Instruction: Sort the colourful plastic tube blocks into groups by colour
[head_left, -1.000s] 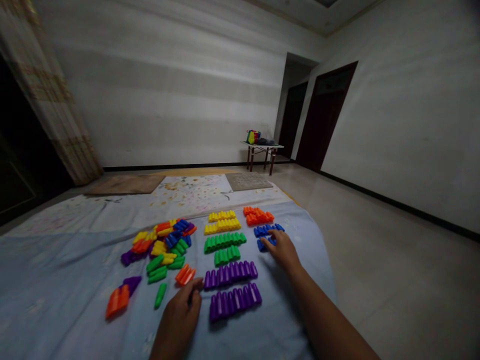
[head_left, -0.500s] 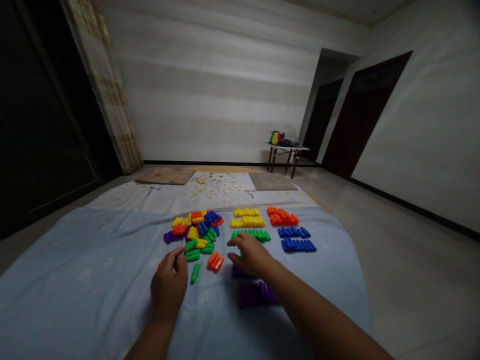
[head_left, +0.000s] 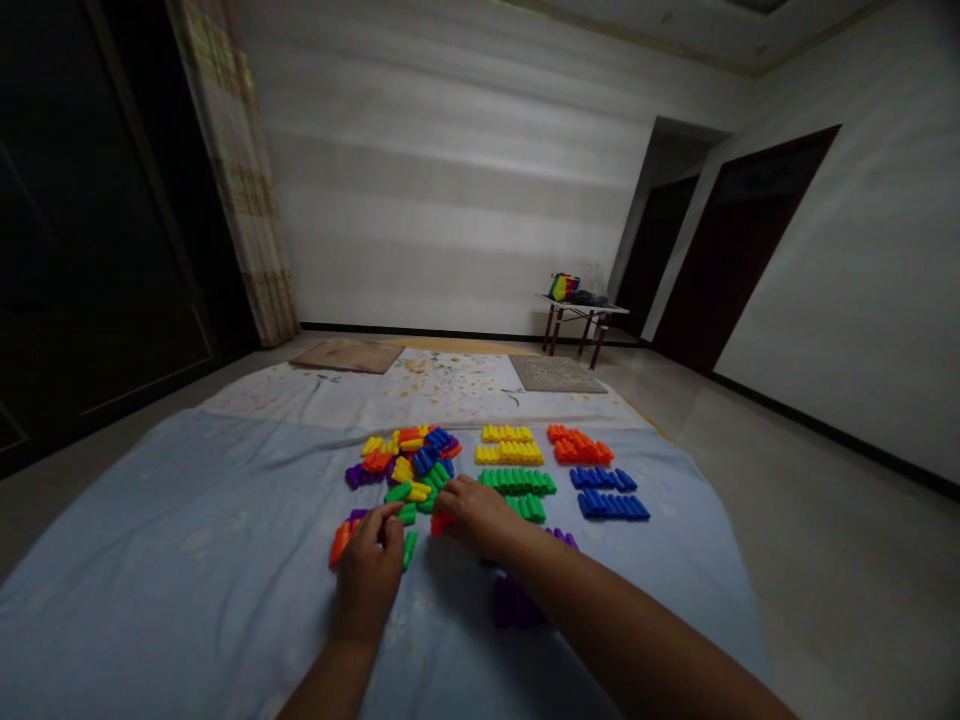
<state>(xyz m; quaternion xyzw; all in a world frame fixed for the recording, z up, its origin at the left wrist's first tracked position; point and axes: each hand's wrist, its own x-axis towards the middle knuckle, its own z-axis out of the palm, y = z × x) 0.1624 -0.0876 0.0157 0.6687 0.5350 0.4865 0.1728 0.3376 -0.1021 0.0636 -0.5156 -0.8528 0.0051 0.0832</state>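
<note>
Small ribbed plastic tube-like pieces in several colours lie on a light blue cloth. My right hand (head_left: 474,515) reaches down over a joined orange piece (head_left: 441,522), fingers curled onto it and partly covering it. My left hand (head_left: 371,565) rests just left of a loose green piece (head_left: 409,550), its thumb and forefinger apart near another green piece (head_left: 407,514). More orange pieces (head_left: 341,543) lie left of that hand. Beyond both hands is a mixed pile (head_left: 409,465). My right forearm hides part of the purple pieces (head_left: 517,605).
Sorted rows stand to the right: yellow (head_left: 510,453), green (head_left: 517,482), orange (head_left: 579,446) and blue (head_left: 613,505). Two flat boards (head_left: 349,356) lie at the cloth's far end. A small table (head_left: 581,303) holding a colourful bag stands by the wall.
My right hand has moved left from beside the green row and come down onto the orange piece. My left hand stays near the green pieces. The view has shifted slightly.
</note>
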